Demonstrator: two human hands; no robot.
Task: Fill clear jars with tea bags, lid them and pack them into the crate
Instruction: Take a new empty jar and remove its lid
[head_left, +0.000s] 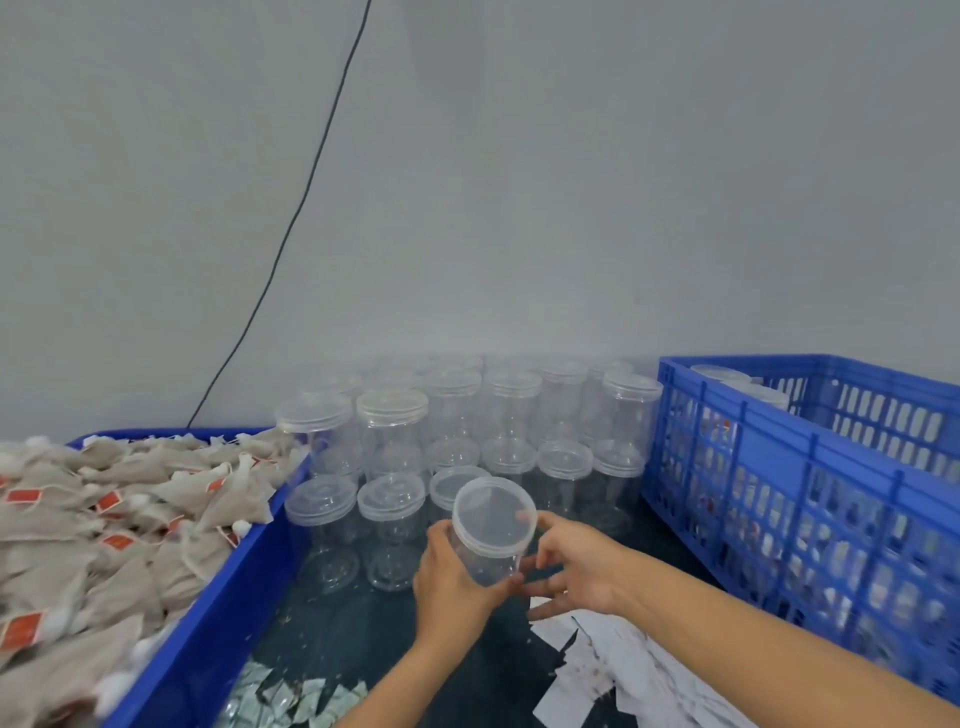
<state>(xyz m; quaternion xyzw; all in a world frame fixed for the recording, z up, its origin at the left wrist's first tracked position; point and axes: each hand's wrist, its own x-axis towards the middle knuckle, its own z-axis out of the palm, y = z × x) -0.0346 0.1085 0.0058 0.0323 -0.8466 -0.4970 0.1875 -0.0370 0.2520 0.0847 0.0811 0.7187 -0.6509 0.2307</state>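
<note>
Two hands hold one empty lidded jar (491, 535) above the tabletop (363, 639). Left hand (452, 577) fingers wrap its body; right hand (576, 561) fingers pinch the lid (493, 514) rim. The jar tilts, lid toward the camera, so I think unscrewing comes next.
</note>
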